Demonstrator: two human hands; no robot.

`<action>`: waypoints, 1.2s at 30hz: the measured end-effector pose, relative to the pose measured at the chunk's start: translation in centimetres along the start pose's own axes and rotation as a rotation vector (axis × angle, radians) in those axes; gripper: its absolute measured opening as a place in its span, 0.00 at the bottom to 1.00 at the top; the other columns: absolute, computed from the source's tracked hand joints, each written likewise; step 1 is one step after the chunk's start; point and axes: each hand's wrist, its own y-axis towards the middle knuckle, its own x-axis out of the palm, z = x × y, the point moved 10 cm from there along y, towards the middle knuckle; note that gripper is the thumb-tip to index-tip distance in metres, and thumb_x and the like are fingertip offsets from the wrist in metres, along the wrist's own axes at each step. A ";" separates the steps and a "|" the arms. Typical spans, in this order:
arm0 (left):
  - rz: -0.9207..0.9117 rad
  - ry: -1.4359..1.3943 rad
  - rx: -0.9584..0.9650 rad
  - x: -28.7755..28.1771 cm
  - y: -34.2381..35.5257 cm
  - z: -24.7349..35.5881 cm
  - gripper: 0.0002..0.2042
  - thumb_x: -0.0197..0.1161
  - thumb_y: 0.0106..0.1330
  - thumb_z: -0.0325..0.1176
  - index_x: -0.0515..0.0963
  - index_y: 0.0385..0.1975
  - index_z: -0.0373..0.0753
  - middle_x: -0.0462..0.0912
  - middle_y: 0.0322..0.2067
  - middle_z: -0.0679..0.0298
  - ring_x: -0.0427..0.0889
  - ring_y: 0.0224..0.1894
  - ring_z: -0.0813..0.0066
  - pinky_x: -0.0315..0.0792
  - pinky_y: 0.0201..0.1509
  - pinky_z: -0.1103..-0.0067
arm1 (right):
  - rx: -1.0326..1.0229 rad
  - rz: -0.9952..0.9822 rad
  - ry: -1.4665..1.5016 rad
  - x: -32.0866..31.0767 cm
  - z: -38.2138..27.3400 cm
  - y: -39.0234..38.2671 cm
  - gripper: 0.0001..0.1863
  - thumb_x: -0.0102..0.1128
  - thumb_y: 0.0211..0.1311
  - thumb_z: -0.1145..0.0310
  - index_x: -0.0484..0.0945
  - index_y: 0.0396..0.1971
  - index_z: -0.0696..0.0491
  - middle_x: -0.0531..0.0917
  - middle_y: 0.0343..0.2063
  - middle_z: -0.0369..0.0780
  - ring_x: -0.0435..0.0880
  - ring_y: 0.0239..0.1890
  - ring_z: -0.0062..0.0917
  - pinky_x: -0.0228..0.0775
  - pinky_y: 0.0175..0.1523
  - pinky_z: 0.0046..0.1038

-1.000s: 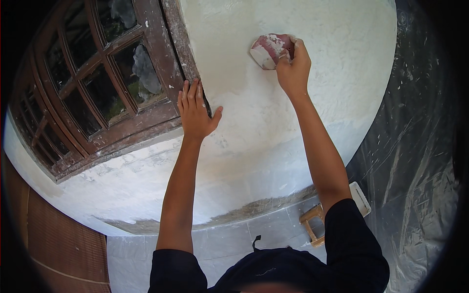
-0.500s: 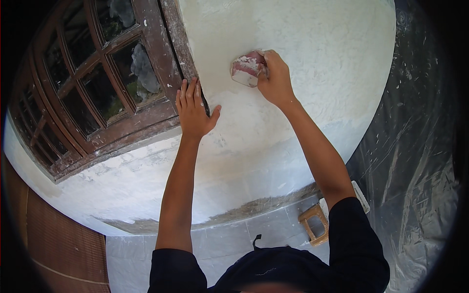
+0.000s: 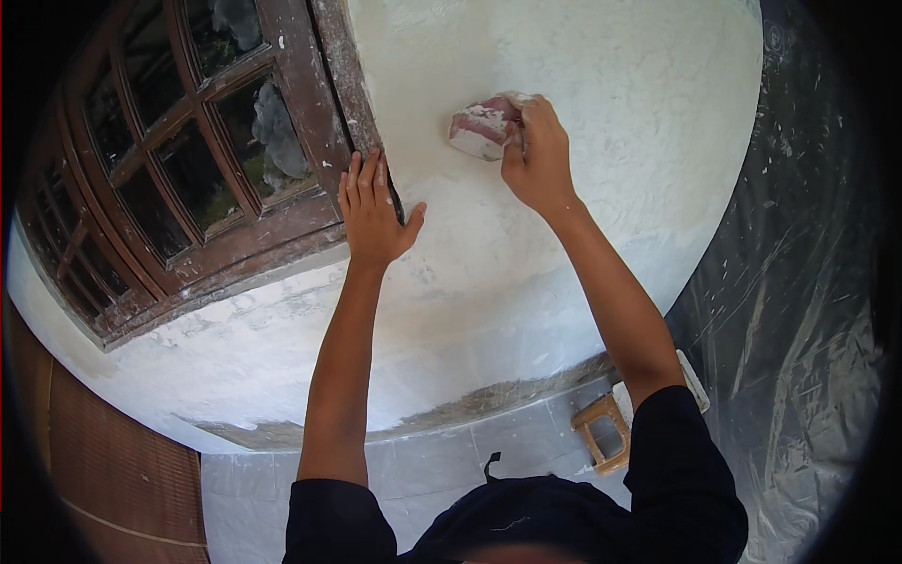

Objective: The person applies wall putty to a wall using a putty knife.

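My right hand point(image 3: 538, 150) grips a reddish pad point(image 3: 479, 129), smeared with white material, against the off-white plastered wall point(image 3: 583, 66); whether it is a block or a scraper I cannot tell. Left of it, my left hand point(image 3: 374, 211) lies with fingers apart across the edge where the wall meets a brown wooden window frame point(image 3: 338, 66), fingertips on the frame, holding nothing. The frame is marked with white smears and has several dark glass panes.
A brown stool point(image 3: 601, 414) stands on the grey tiled floor point(image 3: 423, 465) below, with a partly hidden white object point(image 3: 692, 381) beside it. Dark plastic sheeting point(image 3: 789, 282) runs along the right, and a brown woven panel point(image 3: 122, 470) is at the lower left.
My right hand has moved down and left along the wall with the pad since a second ago, then shifted slightly up and right. My left hand stays in nearly the same place.
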 end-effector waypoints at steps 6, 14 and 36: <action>0.008 -0.008 0.006 0.0 0.0 0.2 0.40 0.64 0.57 0.49 0.58 0.64 0.29 0.57 0.68 0.52 0.51 0.71 0.49 0.45 0.71 0.52 | 0.129 0.091 -0.040 -1.5 2.2 0.5 0.20 0.48 0.46 0.88 0.71 0.43 0.62 0.74 0.40 0.51 0.74 0.43 0.48 0.69 0.46 0.42; 0.043 -0.009 -0.001 -0.3 0.1 0.2 0.40 0.64 0.55 0.49 0.60 0.64 0.31 0.61 0.66 0.53 0.54 0.70 0.50 0.47 0.71 0.54 | 0.028 0.052 -0.118 -1.2 1.5 1.5 0.22 0.52 0.43 0.88 0.71 0.43 0.61 0.74 0.41 0.49 0.74 0.42 0.45 0.70 0.44 0.40; 0.010 -0.002 0.008 -0.2 0.0 0.1 0.40 0.64 0.57 0.49 0.59 0.64 0.30 0.57 0.67 0.52 0.52 0.71 0.49 0.46 0.70 0.53 | 0.162 0.169 0.011 -2.3 2.5 0.6 0.18 0.50 0.48 0.87 0.71 0.43 0.61 0.75 0.39 0.49 0.73 0.43 0.47 0.69 0.44 0.41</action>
